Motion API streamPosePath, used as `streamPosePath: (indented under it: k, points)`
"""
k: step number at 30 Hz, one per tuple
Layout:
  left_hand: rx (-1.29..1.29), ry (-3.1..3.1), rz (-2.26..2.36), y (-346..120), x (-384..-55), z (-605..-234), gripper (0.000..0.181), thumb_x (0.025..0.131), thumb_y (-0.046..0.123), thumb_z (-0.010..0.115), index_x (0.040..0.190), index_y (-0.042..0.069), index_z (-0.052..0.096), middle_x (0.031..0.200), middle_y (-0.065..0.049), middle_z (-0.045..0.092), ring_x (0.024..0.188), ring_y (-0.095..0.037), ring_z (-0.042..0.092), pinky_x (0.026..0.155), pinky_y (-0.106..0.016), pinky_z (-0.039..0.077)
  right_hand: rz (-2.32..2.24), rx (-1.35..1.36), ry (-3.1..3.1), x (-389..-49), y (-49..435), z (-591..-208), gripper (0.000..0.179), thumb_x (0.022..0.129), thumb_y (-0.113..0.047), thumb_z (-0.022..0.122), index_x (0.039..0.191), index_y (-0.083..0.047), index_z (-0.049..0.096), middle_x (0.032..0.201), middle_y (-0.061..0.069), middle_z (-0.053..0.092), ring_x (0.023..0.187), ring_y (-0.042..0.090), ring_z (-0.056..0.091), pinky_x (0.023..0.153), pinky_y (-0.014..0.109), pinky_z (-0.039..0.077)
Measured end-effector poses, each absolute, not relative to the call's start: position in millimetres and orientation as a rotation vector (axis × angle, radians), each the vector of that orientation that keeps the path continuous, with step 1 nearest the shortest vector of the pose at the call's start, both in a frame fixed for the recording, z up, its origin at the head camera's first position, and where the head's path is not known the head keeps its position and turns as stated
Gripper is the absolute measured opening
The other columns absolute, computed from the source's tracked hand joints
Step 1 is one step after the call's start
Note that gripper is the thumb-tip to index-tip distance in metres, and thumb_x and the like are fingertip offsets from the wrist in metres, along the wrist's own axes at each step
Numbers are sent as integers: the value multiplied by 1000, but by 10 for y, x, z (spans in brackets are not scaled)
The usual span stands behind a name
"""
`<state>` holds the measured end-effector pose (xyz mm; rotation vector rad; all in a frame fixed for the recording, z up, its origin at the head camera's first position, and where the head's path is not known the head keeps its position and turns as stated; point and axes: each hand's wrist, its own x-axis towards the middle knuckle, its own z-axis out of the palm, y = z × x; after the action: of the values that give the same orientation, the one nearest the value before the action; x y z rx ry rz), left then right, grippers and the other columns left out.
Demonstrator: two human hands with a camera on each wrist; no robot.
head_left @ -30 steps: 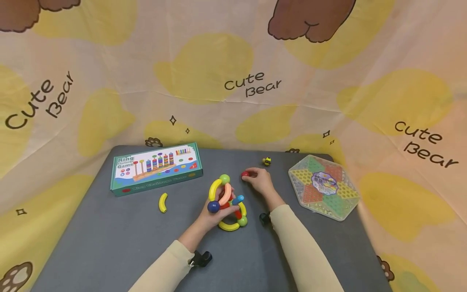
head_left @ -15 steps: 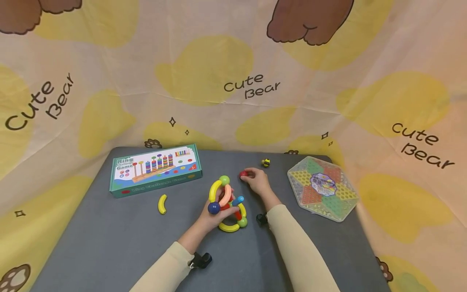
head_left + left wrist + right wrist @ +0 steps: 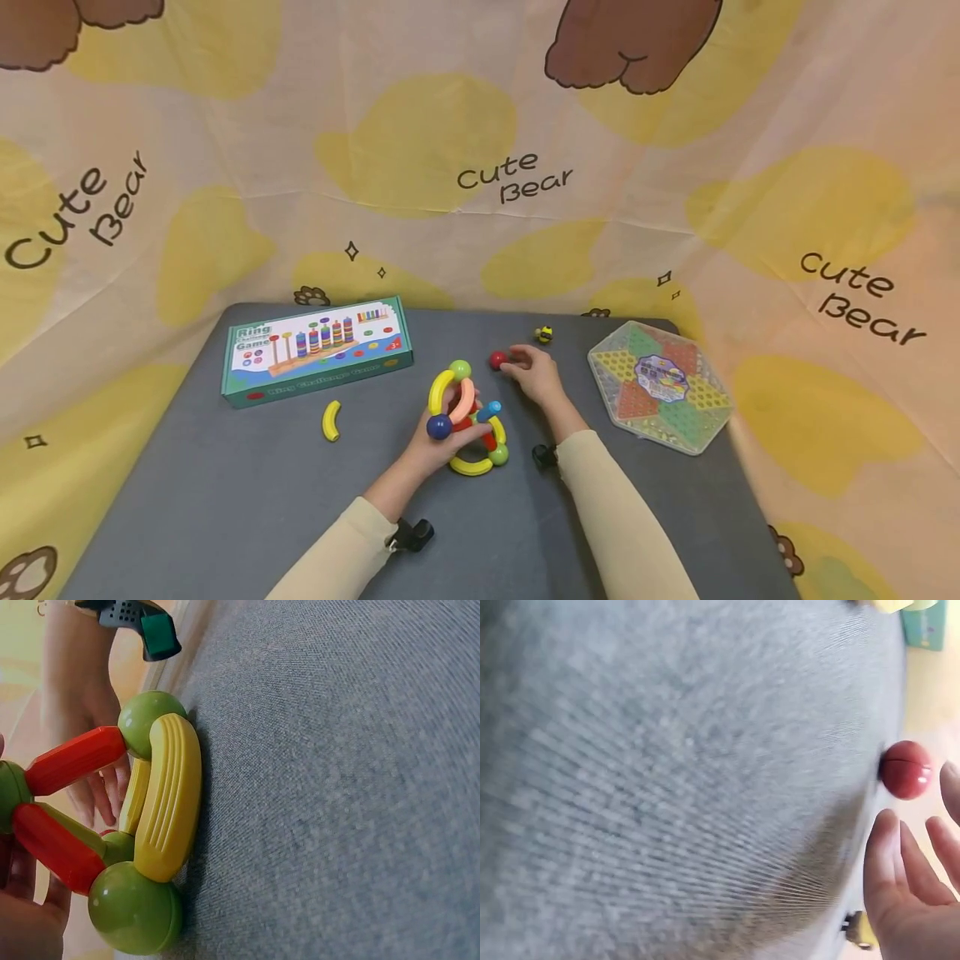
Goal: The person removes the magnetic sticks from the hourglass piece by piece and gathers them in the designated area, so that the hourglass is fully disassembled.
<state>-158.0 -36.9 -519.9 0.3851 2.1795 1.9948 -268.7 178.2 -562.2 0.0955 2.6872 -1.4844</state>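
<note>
My left hand (image 3: pixel 435 439) grips a toy frame of magnetic sticks and balls, with a dark blue ball (image 3: pixel 439 427), a pink curved stick (image 3: pixel 464 401) and a light blue stick (image 3: pixel 489 410). Its lower end, seen in the left wrist view, has a yellow curved stick (image 3: pixel 171 796), red sticks (image 3: pixel 60 847) and green balls (image 3: pixel 135 907) close on the table. A red ball (image 3: pixel 498 360) rests on the table beyond the frame. Beside it is my right hand (image 3: pixel 536 375), its fingers parted; the right wrist view shows a gap between fingertips (image 3: pixel 886 825) and the red ball.
A loose yellow curved stick (image 3: pixel 332 421) lies left of the frame. Behind it is a Ring Challenge Game box (image 3: pixel 318 350). A small bee figure (image 3: pixel 543 334) sits near the back edge, and a hexagonal checkers set (image 3: pixel 660 387) lies at the right.
My right hand has let go of the red ball and drawn slightly back to the right. The left hand and the toy frame have stayed almost still.
</note>
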Motion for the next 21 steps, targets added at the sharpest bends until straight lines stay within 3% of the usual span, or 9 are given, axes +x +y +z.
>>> streamPosePath:
  k: [6,12,16,21]
  points:
    - [400,2193,1985,-381,-1572,-5189,48,86,9,80,127,14,55,118,-4,61,119,-33,59,101,-37,48,-1579,28,2699,-2490,1731,-5401,38,93,-29,74,127,-13,68,122,4,71,111,24,68,95,45,56]
    - [426,2215,1996,-359,-1565,-5224,48,86,6,79,127,13,55,117,-10,62,118,-37,59,99,-32,49,-1687,-182,2731,-2239,1639,-5034,26,94,-31,73,115,-16,74,104,-1,75,95,18,69,91,44,55]
    - [476,2254,2020,-340,-1597,-5308,45,85,9,81,123,13,56,112,-13,63,107,-27,63,94,-31,51,-1689,-311,2727,-2064,1560,-4812,26,94,-33,73,113,-15,74,100,-1,74,90,16,68,88,41,56]
    - [528,2293,2020,-337,-1664,-5441,46,84,11,83,122,15,57,107,-5,66,100,-19,64,88,-32,54,-1536,-271,2774,-1855,1444,-4657,30,94,-41,71,108,-15,74,95,-2,73,86,15,66,80,35,58]
